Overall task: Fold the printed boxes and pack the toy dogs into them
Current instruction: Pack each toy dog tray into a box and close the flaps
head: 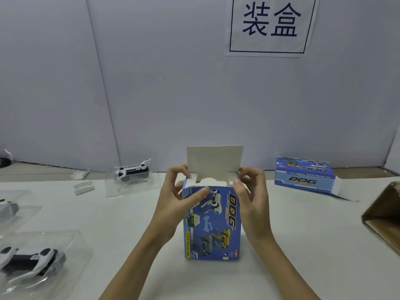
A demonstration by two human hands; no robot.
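Printed box stands upright on the white table between my two hands, its open top facing up and the long lid flap rising straight above my fingertips. My left hand has its thumb laid across the front panel just below the rim while its curled fingers pinch the small left dust flap; my right hand pinches the right top corner, fingers curled on the small flap there. I judge the step in hand to be tucking these side flaps inward before the lid comes down, though I cannot tell whether a dog is already inside, since the interior is hidden behind the front wall. Beyond my left fingers a toy dog lies in its clear tray, and another toy dog in a tray sits well to the left of my wrist. A finished box lies beyond my right fingers. What could go wrong: pressing unevenly at the corners may skew or crease the thin card, and the tall lid could buckle if I fold it before both small flaps sit flat; a hard push could also tip the box, which is held only at the top
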